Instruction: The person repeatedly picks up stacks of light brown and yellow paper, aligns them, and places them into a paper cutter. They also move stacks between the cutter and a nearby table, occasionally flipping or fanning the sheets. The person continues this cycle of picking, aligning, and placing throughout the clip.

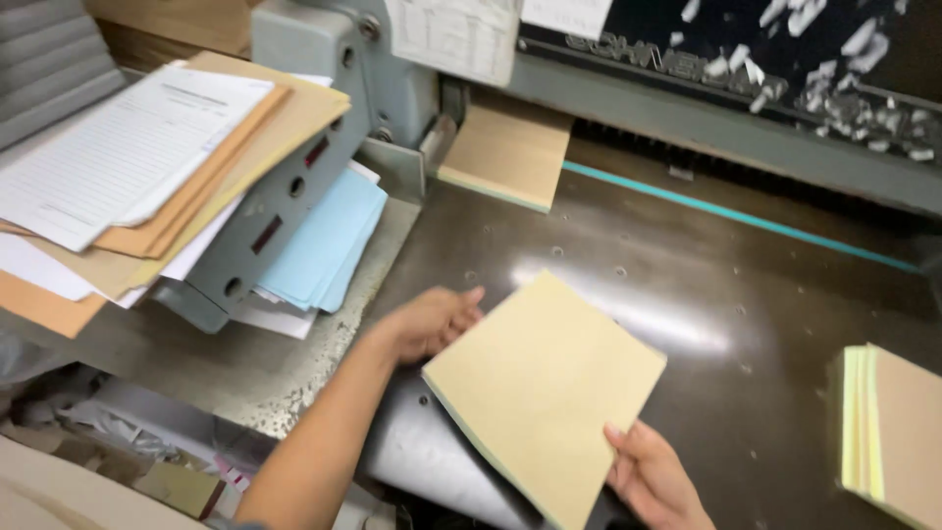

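Both my hands hold a thin stack of pale yellow-tan paper (545,388), turned like a diamond above the dark metal table of a paper cutting machine (687,285). My left hand (432,322) grips the stack's left edge. At the lower right edge, my right hand (653,476) has its thumb on top of the sheets. A second tan stack (508,152) lies at the back against the machine's side guide. Another stack with yellow edges (893,432) rests at the table's right side.
A grey machine housing (294,186) on the left carries loose white, tan and orange papers (137,167), with blue sheets (329,245) below. The cutter's blade housing (726,108) spans the back, dotted with paper scraps. A teal line (726,211) crosses the table.
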